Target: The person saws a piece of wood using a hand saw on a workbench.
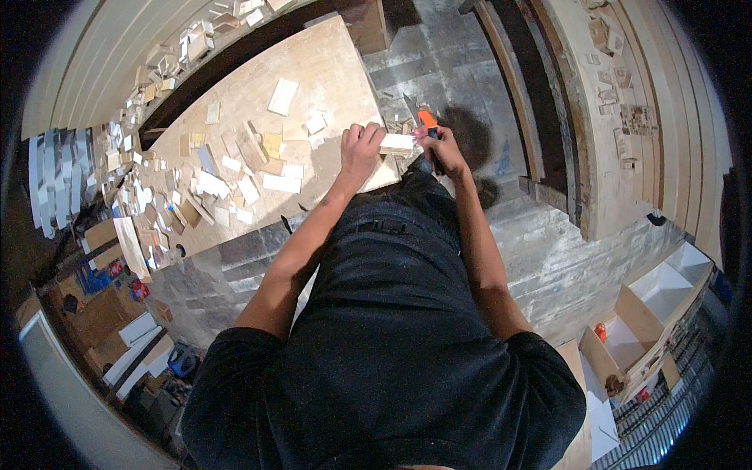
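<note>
At the right edge of the wooden worktable (329, 78), my left hand (362, 153) is closed over one end of a small pale wooden block (397, 144). The block's other end reaches out toward my right hand (445, 150). That hand is closed around a tool with an orange and dark handle (427, 119) and a narrow, tapering grey blade (410, 103). The blade points away from me, and its exact kind is hard to make out. My right fingertips are close to the block's free end; whether they touch it cannot be told.
Many loose wood offcuts (211, 184) lie across the table's left half, with a larger pale piece (283, 96) farther back. More scraps line a shelf (196, 43) at the far left. A long board stack (627, 157) stands right. An open compartmented box (642, 317) sits lower right.
</note>
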Tool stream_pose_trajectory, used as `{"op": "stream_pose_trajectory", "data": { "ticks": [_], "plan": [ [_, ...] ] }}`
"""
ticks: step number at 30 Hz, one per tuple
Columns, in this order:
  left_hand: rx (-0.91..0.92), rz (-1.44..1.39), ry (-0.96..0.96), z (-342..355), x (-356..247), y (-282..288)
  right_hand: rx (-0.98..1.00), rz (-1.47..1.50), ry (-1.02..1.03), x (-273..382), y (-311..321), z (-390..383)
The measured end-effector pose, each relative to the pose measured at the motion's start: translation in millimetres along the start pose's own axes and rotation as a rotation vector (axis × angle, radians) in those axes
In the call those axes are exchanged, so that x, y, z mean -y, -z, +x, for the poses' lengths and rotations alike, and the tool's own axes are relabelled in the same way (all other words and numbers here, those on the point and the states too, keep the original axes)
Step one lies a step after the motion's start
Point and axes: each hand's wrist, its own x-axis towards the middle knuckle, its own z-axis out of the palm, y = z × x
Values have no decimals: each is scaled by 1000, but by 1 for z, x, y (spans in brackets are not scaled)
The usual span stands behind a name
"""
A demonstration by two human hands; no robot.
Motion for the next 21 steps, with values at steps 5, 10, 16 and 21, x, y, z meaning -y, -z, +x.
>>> {"op": "stream_pose_trajectory", "data": {
  "ticks": [5,10,16,21],
  "plan": [
    [60,25,-22,1,-3,-3,-33,-282,114,-11,-16,14],
    [135,-18,-19,1,-2,-4,-211,-336,102,-34,-14,35],
    [245,-70,63,0,3,-3,-204,-233,119,-24,-23,27],
    [291,-113,79,-4,5,-7,-9,-291,30,-13,-27,14]
  ]
}}
